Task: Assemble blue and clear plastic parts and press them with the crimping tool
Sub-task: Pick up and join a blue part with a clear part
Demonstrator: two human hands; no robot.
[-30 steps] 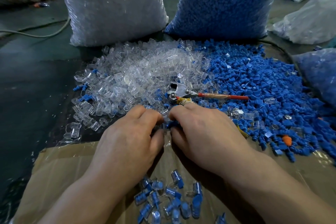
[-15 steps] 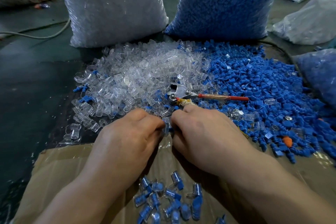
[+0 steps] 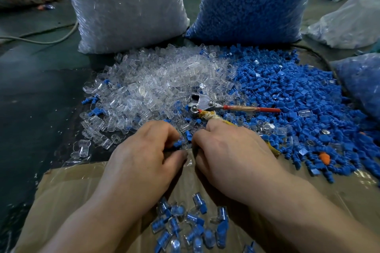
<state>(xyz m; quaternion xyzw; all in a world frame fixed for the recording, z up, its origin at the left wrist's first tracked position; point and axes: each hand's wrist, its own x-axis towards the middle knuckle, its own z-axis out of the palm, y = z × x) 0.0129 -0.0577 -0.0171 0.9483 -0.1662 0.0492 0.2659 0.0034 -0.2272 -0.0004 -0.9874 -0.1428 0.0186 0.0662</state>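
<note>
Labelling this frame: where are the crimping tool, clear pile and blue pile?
crimping tool (image 3: pixel 201 102): head view, metal head.
clear pile (image 3: pixel 156 84): head view, its middle.
blue pile (image 3: pixel 298 96): head view, its middle.

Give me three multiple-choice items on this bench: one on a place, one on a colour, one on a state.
1. Where does the crimping tool lie?
A. in a drawer
B. where the clear pile meets the blue pile
C. on a wall hook

2. What colour is its long straight handle?
A. green
B. red
C. black

3. What is the left hand doing?
A. lying flat and open
B. raised high off the table
C. pinching a blue part

Answers:
1 B: its metal head rests on clear parts, and its handle runs out over blue ones.
2 B: the handle shows red against the blue pile.
3 C: its curled fingers and thumb close on the blue part.
</note>
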